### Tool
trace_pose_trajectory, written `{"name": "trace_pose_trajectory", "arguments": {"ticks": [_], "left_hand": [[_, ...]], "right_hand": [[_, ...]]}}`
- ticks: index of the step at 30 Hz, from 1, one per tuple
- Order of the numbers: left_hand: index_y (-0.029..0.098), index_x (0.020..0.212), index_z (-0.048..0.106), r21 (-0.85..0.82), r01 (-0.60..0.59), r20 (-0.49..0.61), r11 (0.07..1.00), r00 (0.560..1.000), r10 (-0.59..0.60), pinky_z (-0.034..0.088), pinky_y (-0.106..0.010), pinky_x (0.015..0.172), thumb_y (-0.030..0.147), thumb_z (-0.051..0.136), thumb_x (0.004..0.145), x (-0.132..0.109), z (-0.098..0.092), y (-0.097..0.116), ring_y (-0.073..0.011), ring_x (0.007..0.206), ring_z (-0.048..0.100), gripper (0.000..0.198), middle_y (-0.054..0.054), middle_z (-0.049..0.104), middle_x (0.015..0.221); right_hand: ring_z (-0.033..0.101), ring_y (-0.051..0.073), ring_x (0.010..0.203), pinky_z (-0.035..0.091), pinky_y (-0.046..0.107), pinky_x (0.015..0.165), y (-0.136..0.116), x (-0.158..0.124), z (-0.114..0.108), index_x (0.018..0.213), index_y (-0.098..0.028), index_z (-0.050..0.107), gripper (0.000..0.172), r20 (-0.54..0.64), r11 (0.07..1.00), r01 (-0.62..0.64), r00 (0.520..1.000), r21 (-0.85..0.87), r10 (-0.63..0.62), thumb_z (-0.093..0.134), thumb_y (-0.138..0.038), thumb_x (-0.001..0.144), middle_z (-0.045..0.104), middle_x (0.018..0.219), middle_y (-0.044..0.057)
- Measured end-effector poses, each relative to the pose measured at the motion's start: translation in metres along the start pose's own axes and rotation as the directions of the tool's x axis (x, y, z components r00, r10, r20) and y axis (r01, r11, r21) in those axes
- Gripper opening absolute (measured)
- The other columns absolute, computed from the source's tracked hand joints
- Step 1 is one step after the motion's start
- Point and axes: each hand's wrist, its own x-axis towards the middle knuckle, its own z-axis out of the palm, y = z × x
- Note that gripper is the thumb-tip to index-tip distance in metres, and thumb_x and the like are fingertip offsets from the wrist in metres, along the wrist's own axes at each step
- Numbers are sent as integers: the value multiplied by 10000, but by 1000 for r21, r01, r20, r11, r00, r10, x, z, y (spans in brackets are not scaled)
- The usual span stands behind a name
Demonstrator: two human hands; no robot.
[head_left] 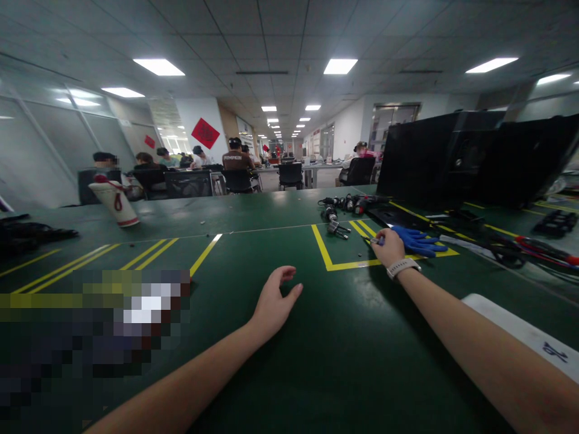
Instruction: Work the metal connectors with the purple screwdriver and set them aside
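My left hand [272, 301] rests over the green table [253, 241], fingers loosely curled and apart, holding nothing. My right hand [388, 245], with a pale watch on the wrist, reaches to the far right and is closed on the edge of a blue glove [418, 240]. The glove lies on a yellow floor-style marking line [322, 248]. Just beyond it lies a cluster of small black and metal parts [337, 212].
Large black cases [456, 154] stand at the right rear. Red and black cables [538, 248] lie at the right. A white bottle with red trim [114, 202] leans at the left. People sit at desks in the background. A white board [529, 334] is by my right forearm.
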Motion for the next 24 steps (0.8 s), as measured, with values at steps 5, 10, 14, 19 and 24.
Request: {"name": "trace_pose_trajectory", "arguments": {"ticks": [5,10,14,19,24], "left_hand": [[221,825,658,14,-107,115,994,988,104,458,-361,771,250,556,778,-3,-1,10,-221,859,582,117,-49,641,880],[213,830,658,29,-136,162,990,978,129,444,-343,759,251,535,796,-2,2,9,-208,843,569,134,-45,630,877],[199,838,652,38,-97,147,995,985,91,444,-347,726,282,507,814,0,3,6,-217,818,567,169,-53,623,855],[195,835,650,39,-40,150,998,988,34,443,-341,712,276,496,813,1,3,8,-215,808,566,176,-54,623,854],[185,826,650,33,6,171,999,985,-12,438,-329,708,295,505,805,1,0,10,-205,790,561,184,-41,622,830]], "right_hand": [[587,189,906,499,381,766,2,-1,1,1070,-144,551,235,56,997,-33,998,-75,37,525,-279,880,577,1075,70],[576,199,928,483,397,786,-15,-3,-11,1048,-135,555,235,40,994,-2,999,-105,6,524,-293,877,577,1061,69],[584,193,917,490,390,780,-42,2,-12,1106,-150,530,257,97,991,97,991,-97,-87,496,-293,896,574,1077,70],[585,195,930,498,378,776,-75,20,17,1107,-161,537,253,300,978,165,946,-125,-121,522,-278,883,565,1108,74],[581,204,942,497,390,781,-93,34,47,1128,-147,523,282,456,971,163,888,-174,-68,531,-277,878,555,1124,84]]}}
